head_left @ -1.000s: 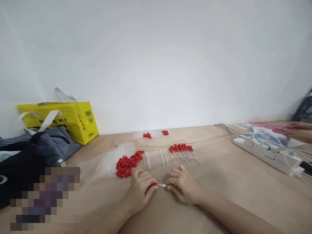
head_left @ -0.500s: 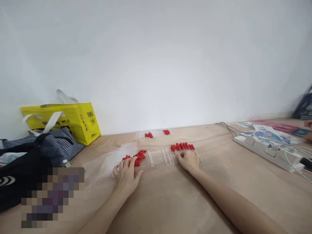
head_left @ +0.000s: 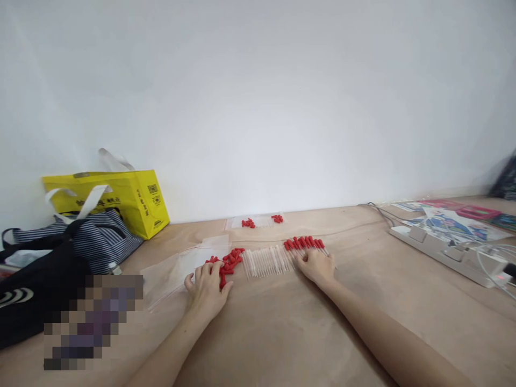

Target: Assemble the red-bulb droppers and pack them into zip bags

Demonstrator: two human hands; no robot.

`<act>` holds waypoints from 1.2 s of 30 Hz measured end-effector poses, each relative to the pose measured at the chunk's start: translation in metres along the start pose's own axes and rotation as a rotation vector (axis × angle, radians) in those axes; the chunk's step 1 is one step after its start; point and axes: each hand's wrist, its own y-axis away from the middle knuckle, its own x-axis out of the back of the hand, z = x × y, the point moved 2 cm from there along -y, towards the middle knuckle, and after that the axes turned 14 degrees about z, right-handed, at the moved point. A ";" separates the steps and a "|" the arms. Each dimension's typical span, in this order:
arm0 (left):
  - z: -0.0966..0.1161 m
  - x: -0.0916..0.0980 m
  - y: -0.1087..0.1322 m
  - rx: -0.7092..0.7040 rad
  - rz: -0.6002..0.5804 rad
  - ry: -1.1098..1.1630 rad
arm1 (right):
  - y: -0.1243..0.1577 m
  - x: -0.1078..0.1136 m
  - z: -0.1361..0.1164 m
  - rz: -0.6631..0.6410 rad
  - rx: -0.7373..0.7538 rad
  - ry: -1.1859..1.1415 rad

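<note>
My left hand rests over a pile of small red caps, its fingers spread and thumb apart; some caps are hidden under the fingertips. Right of the pile lies a row of thin, pale, clear-looking sticks, side by side. Beyond that row's right end are several sticks topped with red caps, lined up with the red ends away from me. My right hand is closed at the lower part of these capped sticks, fingers curled in. What it pinches is hidden from view.
Clear plastic sheets or bags lie left of the cap pile. Near the wall are more red caps on another clear sheet. A yellow bag, a striped bag and a black bag stand left; a power strip lies right.
The view has shifted slightly, moving the scene a little to the right. My left hand has drawn slightly left off the caps, showing more of them. My right hand stays by the capped sticks.
</note>
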 end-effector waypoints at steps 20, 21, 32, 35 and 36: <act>-0.006 -0.012 -0.009 -0.072 0.185 0.038 | -0.010 -0.012 -0.045 -0.084 0.048 0.063; -0.005 -0.012 -0.009 -0.074 0.184 0.045 | -0.011 -0.012 -0.045 -0.090 0.044 0.063; 0.006 0.005 -0.006 -0.079 0.304 0.143 | -0.014 -0.014 -0.043 -0.080 0.048 -0.026; 0.017 0.016 0.004 -0.169 0.279 0.342 | -0.013 -0.007 -0.036 -0.055 0.090 -0.102; 0.022 0.018 0.008 -0.219 0.225 0.421 | -0.012 -0.004 -0.032 -0.043 0.108 -0.132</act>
